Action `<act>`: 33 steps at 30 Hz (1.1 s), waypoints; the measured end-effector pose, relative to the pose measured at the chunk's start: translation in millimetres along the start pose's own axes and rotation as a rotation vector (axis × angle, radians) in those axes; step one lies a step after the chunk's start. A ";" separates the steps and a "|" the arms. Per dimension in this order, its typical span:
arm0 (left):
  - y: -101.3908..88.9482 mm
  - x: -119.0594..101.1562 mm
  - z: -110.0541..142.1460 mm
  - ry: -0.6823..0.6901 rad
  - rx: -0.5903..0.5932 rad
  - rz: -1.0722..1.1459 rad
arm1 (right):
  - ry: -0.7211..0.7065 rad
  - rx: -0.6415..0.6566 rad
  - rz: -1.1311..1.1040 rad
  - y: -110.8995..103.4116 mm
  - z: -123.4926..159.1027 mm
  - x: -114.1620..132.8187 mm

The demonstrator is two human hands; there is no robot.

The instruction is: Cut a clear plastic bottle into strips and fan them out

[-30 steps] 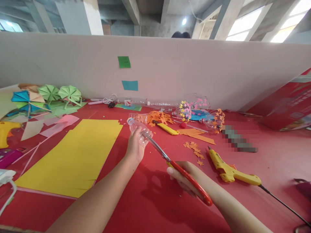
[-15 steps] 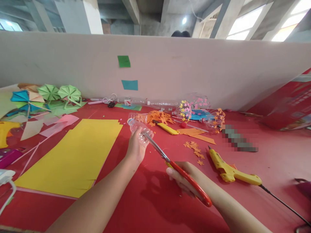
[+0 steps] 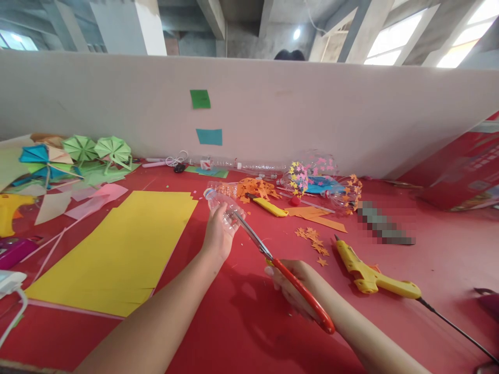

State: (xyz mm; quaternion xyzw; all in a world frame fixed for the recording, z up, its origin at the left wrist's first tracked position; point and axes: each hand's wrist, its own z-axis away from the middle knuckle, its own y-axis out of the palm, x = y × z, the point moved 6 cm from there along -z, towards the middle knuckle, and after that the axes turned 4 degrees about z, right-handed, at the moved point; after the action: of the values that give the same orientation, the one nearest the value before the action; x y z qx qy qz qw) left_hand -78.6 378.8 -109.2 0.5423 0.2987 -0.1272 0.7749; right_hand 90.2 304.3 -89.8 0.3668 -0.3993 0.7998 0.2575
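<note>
My left hand [image 3: 218,234] is closed around a clear plastic bottle piece [image 3: 220,201], its capped neck tilted up to the left. Red-handled scissors [image 3: 302,291] are gripped in my right hand [image 3: 298,285]. Their blades reach up and left to the bottle's lower edge, near my left fingers; whether plastic lies between the blades I cannot tell. Just beyond the bottle are orange paper scraps [image 3: 259,188] and a yellow utility knife [image 3: 268,204]. Small orange paper stars [image 3: 312,239] lie right of the scissors.
Yellow paper sheets [image 3: 117,249] lie at left, near folded green paper umbrellas [image 3: 113,150]. A yellow glue gun [image 3: 366,272] with a trailing cord lies at right. Star-decorated bottle pieces [image 3: 322,166] stand near the white partition [image 3: 304,114]. A red box [image 3: 463,161] sits at far right.
The scissors' handles have shifted slightly left with my right hand. My left hand still holds the bottle piece in nearly the same place.
</note>
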 end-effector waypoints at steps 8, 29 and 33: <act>1.6 -2.7 -0.9 0.042 0.050 -0.028 | -0.042 0.050 -0.066 1.4 -2.2 -6.1; 5.5 -0.8 3.6 0.052 0.079 -0.093 | 0.034 -0.007 -0.047 3.7 -2.2 -7.6; 5.4 -0.2 3.7 0.063 0.095 -0.111 | -0.003 0.018 -0.130 6.0 -3.8 -9.7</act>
State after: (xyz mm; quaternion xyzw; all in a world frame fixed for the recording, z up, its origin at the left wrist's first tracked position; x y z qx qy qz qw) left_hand -74.7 377.5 -104.1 0.5648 0.3460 -0.1668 0.7304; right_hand 90.3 303.0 -101.7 0.3956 -0.3680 0.7842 0.3052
